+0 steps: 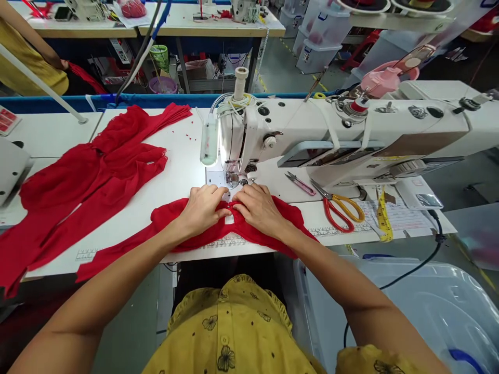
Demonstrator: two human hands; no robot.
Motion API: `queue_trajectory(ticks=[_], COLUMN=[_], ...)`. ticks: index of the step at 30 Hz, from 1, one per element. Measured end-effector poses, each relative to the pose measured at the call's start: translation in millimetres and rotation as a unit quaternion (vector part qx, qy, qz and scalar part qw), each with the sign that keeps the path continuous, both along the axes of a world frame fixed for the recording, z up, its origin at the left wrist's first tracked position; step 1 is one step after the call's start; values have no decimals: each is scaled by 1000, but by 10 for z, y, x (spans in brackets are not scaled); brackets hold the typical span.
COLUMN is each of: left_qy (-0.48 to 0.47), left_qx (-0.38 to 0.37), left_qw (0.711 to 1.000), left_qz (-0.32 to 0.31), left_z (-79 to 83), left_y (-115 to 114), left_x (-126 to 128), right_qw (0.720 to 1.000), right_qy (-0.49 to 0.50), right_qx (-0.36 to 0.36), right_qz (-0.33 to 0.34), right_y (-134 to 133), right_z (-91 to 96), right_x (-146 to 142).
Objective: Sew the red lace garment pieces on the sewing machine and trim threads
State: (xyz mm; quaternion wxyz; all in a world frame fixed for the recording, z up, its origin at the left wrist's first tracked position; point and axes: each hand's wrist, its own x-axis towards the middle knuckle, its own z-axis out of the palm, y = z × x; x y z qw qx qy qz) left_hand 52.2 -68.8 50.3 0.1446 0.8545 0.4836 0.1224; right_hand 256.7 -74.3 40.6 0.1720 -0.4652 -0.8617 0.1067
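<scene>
A red bra [183,240] lies spread along the front edge of the white sewing table, its middle just in front of the sewing machine's [280,124] needle area. My left hand [205,210] has its fingers closed on the cloth left of the centre. On the other side of a small gap, my right hand [258,210] grips the fabric, fingertips close to the presser foot [233,181]. Both thumbs point inward and nearly meet. My fingers cover the exact spot being pinched.
More red bras [97,171] are heaped at the left. Thread snips [301,184], scissors [338,205] and a yellow tape measure [384,218] lie right of my hands. A clear plastic bin [421,275] stands below. Across the back, another person's arm [33,36] is beside a second table.
</scene>
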Motion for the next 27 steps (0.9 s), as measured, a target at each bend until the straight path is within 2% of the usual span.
queue_trajectory(ticks=[3, 6, 9, 13, 17, 21, 23, 25, 27], left_qy=[-95, -220, -290, -310, -298, -275, -238, -162, -72], left_qx=[-102, -223, -264, -267, -256, -252, -218, -143, -28], left_qw=[990, 949, 920, 912, 919, 927, 946, 976, 995], left_qz=[-25, -27, -1, 10, 27, 31, 32, 37, 59], left_z=[19, 68, 99, 92, 90, 85, 57, 13, -31], left_y=[99, 106, 71, 30, 24, 47, 56, 46, 6], left_x=[-14, -15, -5, 2, -18, -47, -50, -44, -34], right_qw=[992, 974, 956, 931, 910, 877, 885, 919, 961], right_qy=[97, 144, 171, 218, 252, 275, 253, 196, 110], right_qx=[-81, -174, -235, -287, -325, -389, -385, -336, -252], right_qz=[22, 21, 25, 61, 43, 56, 63, 56, 32], right_y=[46, 65, 93, 138, 193, 298, 361, 406, 408], right_z=[82, 232, 337, 347, 303, 266, 238, 204, 175], right_x=[46, 124, 165, 137, 103, 94, 73, 38, -2])
